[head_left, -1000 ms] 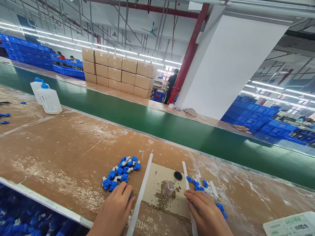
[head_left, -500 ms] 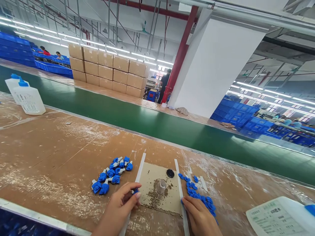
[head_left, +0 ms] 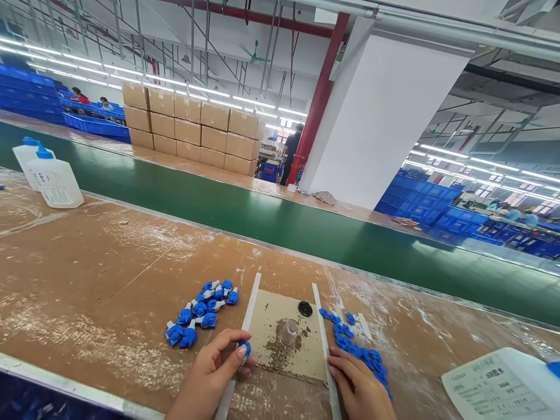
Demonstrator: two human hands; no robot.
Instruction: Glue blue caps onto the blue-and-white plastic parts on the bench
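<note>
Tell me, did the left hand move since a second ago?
Yes. The left hand slid right, from beside the blue pile onto the left white strip, pinching a blue piece.

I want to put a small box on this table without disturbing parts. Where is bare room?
Widest free patch: brown tabletop between the white bottles and the blue-and-white parts pile. A smaller one lies between the loose blue pieces and the lying bottle. Crowded: around the clear cup and black cap.
</note>
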